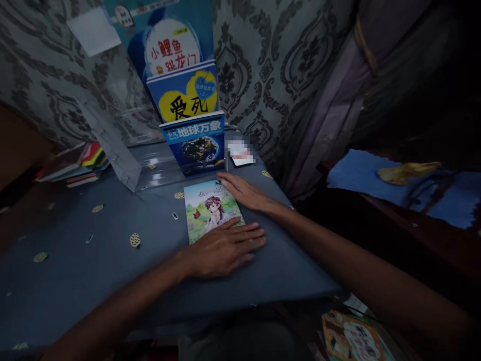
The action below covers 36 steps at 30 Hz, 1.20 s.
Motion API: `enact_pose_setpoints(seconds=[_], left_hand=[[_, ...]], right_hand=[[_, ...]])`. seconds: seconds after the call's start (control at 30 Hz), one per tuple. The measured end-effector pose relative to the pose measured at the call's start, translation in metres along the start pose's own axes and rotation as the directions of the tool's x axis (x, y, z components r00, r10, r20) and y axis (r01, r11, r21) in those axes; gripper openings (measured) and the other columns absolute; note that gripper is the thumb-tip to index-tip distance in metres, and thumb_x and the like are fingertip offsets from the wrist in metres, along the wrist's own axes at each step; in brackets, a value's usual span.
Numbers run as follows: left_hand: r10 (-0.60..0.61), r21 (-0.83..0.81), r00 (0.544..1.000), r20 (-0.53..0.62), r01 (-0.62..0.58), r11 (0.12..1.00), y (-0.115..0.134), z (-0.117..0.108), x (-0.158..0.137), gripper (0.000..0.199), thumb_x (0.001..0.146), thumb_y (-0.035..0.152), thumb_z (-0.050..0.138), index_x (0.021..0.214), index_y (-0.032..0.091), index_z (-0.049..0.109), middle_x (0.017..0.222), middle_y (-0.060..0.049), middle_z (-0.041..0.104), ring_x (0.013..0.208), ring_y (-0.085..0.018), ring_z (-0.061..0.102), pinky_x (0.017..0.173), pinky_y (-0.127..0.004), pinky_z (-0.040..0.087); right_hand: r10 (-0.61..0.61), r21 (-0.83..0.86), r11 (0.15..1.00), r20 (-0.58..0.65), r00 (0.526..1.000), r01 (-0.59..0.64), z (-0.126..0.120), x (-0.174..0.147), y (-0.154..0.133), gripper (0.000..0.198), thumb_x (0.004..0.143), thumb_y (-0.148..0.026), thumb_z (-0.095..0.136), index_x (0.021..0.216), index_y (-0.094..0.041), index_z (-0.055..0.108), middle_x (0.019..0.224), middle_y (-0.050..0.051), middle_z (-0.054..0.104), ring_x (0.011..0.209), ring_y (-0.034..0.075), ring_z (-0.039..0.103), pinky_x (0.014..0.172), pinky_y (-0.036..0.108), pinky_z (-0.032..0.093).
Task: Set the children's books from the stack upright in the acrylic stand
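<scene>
A small book [208,210] with a drawn figure on its cover lies face up on the cloth-covered table. Across its lower edge rests my left hand [221,245], flat with the fingers stretched toward the right. My right hand [242,191] lies along the book's upper right corner, fingers extended and pointing left. Neither hand grips anything. Just beyond the book, a blue book with a globe on its cover [199,150] stands upright in the front of a clear stepped rack [112,145]. Behind it are a blue and yellow book [180,95] and a larger teal book [135,30].
A stack of thin books [75,168] lies at the left rear of the table [93,281]. A partly blurred card-like item [242,155] sits right of the rack. Patterned curtain [259,65] hangs behind. Low at the right is an orange book [351,338]; a blue cloth [356,173] lies farther right.
</scene>
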<state>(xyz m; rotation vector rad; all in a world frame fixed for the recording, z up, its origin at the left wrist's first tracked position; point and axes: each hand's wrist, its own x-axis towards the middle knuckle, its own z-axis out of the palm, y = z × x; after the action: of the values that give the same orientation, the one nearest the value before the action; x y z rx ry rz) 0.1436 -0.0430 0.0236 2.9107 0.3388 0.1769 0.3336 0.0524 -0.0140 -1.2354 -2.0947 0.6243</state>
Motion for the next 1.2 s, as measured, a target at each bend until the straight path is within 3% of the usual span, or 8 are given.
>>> enact_pose_setpoints(seconds=[0.13, 0.23, 0.3, 0.47, 0.7, 0.97, 1.07, 1.2], left_hand=[[-0.216, -0.073, 0.965, -0.146, 0.208, 0.975, -0.038, -0.007, -0.020, 0.043, 0.108, 0.032, 0.033, 0.143, 0.021, 0.057, 0.148, -0.006, 0.060, 0.140, -0.020, 0.054, 0.124, -0.036, 0.039], [-0.462, -0.071, 0.814, -0.352, 0.469, 0.880, -0.088, -0.008, -0.046, 0.040, 0.102, 0.025, 0.038, 0.134, 0.017, 0.063, 0.132, -0.013, 0.070, 0.126, -0.027, 0.064, 0.113, -0.050, 0.050], [-0.541, -0.090, 0.746, -0.387, 0.554, 0.828, -0.118, -0.008, -0.063, 0.039, 0.101, 0.025, 0.040, 0.131, 0.018, 0.064, 0.133, -0.012, 0.069, 0.126, -0.027, 0.063, 0.111, -0.050, 0.050], [-0.547, -0.148, 0.755, -0.362, 0.533, 0.833, -0.144, -0.008, -0.079, 0.038, 0.099, 0.025, 0.042, 0.128, 0.019, 0.068, 0.131, -0.009, 0.071, 0.125, -0.025, 0.065, 0.112, -0.045, 0.050], [-0.542, -0.169, 0.767, -0.342, 0.518, 0.839, -0.143, -0.005, -0.080, 0.043, 0.097, 0.021, 0.040, 0.129, 0.018, 0.069, 0.138, -0.010, 0.068, 0.134, -0.024, 0.060, 0.118, -0.048, 0.044], [-0.540, -0.140, 0.764, -0.353, 0.528, 0.838, -0.142, -0.005, -0.080, 0.043, 0.099, 0.027, 0.040, 0.132, 0.016, 0.067, 0.141, -0.011, 0.066, 0.140, -0.026, 0.055, 0.121, -0.048, 0.040], [-0.545, -0.130, 0.759, -0.357, 0.538, 0.833, -0.140, -0.004, -0.080, 0.043, 0.100, 0.026, 0.039, 0.133, 0.019, 0.066, 0.143, -0.009, 0.065, 0.141, -0.024, 0.054, 0.121, -0.047, 0.041], [-0.553, -0.120, 0.757, -0.348, 0.549, 0.827, -0.137, -0.004, -0.079, 0.044, 0.101, 0.031, 0.040, 0.134, 0.018, 0.065, 0.144, -0.010, 0.064, 0.140, -0.025, 0.054, 0.120, -0.048, 0.042]], right_hand=[[-0.057, -0.124, 0.990, 0.029, 0.998, 0.060, 0.008, -0.004, 0.002, 0.049, 0.106, -0.039, 0.029, 0.150, -0.022, 0.046, 0.151, 0.011, 0.057, 0.141, 0.025, 0.052, 0.124, 0.057, 0.028], [-0.081, -0.231, 0.969, 0.027, 0.996, 0.085, 0.010, -0.006, 0.001, 0.048, 0.104, -0.030, 0.033, 0.149, -0.022, 0.047, 0.153, 0.012, 0.056, 0.142, 0.028, 0.051, 0.122, 0.063, 0.028], [-0.090, -0.302, 0.948, 0.038, 0.995, 0.097, 0.010, -0.005, -0.004, 0.047, 0.102, -0.024, 0.036, 0.146, -0.020, 0.051, 0.152, 0.014, 0.056, 0.143, 0.031, 0.050, 0.121, 0.065, 0.027], [-0.162, -0.352, 0.914, 0.138, 0.977, 0.202, 0.020, 0.008, -0.025, 0.039, 0.098, -0.017, 0.045, 0.132, -0.020, 0.063, 0.141, 0.016, 0.064, 0.142, 0.036, 0.050, 0.122, 0.068, 0.019], [-0.391, -0.218, 0.863, 0.284, 0.875, 0.456, 0.052, 0.018, -0.059, 0.037, 0.099, -0.017, 0.047, 0.132, -0.017, 0.064, 0.138, 0.016, 0.067, 0.134, 0.029, 0.058, 0.115, 0.053, 0.039], [-0.499, -0.046, 0.835, 0.355, 0.791, 0.548, 0.053, -0.028, -0.084, 0.055, 0.094, -0.004, 0.043, 0.146, -0.017, 0.055, 0.145, 0.014, 0.062, 0.147, 0.025, 0.046, 0.122, 0.050, 0.037], [-0.537, 0.064, 0.825, 0.396, 0.745, 0.561, 0.059, -0.050, -0.093, 0.058, 0.095, -0.007, 0.046, 0.151, -0.022, 0.050, 0.152, 0.009, 0.057, 0.150, 0.021, 0.040, 0.126, 0.047, 0.032], [-0.534, 0.103, 0.835, 0.385, 0.753, 0.540, 0.066, -0.063, -0.097, 0.055, 0.097, -0.012, 0.048, 0.151, -0.023, 0.050, 0.157, 0.007, 0.052, 0.152, 0.020, 0.035, 0.128, 0.041, 0.028]])
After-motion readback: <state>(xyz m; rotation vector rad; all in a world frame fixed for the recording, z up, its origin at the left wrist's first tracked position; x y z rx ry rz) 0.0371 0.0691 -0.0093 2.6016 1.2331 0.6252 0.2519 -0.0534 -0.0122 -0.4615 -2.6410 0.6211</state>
